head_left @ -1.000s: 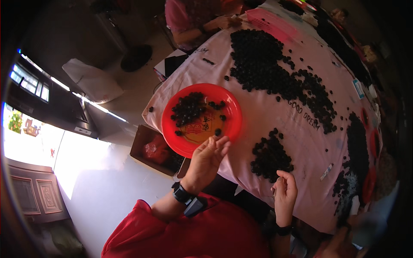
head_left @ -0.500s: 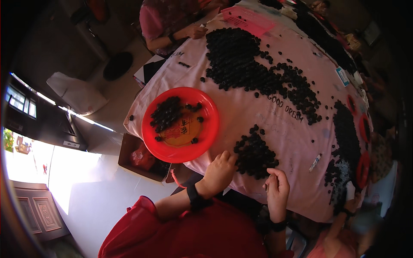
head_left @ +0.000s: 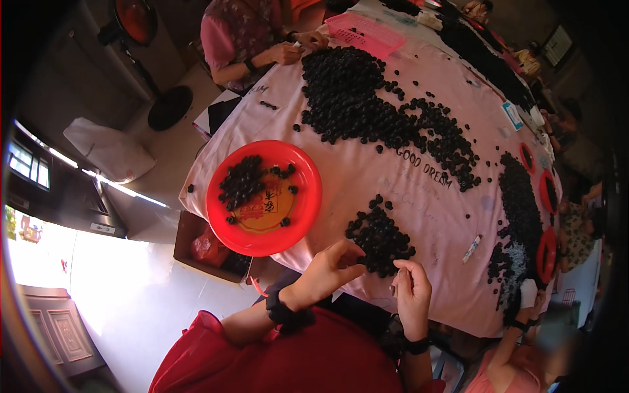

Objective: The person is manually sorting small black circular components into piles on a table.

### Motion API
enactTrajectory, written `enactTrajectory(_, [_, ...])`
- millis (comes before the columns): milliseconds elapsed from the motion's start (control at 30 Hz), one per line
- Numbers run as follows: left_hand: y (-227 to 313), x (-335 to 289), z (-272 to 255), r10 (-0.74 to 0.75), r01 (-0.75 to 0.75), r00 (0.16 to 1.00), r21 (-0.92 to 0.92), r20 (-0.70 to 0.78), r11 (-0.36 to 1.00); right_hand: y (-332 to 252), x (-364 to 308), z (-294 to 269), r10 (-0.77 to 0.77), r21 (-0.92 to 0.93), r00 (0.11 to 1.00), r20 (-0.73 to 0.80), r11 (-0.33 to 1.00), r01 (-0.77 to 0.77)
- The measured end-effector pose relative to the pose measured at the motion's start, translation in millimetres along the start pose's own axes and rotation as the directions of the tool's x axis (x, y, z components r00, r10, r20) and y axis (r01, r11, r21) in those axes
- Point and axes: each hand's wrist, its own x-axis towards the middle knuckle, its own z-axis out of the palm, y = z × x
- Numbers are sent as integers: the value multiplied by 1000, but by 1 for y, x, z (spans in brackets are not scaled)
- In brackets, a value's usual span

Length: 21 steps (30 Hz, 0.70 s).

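A small heap of black, round, bead-like pieces (head_left: 380, 239) lies on the pink cloth in front of me. My left hand (head_left: 329, 267) is at its near left edge, thumb and fingers parted, with nothing visible between them. At the heap's near right side, my right hand (head_left: 413, 295) is closed in a pinch; whatever it grips is too small or hidden to name. To the left of the heap, a red plate (head_left: 264, 244) carries a cluster of the same black pieces (head_left: 244, 182) and several loose ones. Both my wrists wear dark bands.
A large mound of black pieces (head_left: 347, 88) spreads across the far cloth, beside a pink basket (head_left: 370, 40). A white marker-like tube (head_left: 472, 249) lies to the right. Co-workers' hands (head_left: 288, 52) show at the far left edge and right side. An open cardboard box (head_left: 190, 252) stands below the plate.
My left hand's thumb and fingers have parted at the heap's edge. My right hand stays pinched. The whole view has shifted slightly, and the far co-worker's two hands have come together.
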Motion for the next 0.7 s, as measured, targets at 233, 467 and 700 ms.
enactTrajectory(233, [16, -4, -4, -153, 353, 928, -671, 340, 652, -12, -11, 6, -128, -99, 991, 45, 986, 132])
enactTrajectory(467, [8, -10, 1, -127, 401, 904, -706, 408, 584, -21, -10, 12, -370, -327, 918, 142, 858, 396])
enactTrajectory(700, [4, -15, 3, -127, 384, 906, -660, 404, 645, -24, -12, 13, -447, -375, 878, 173, 794, 478])
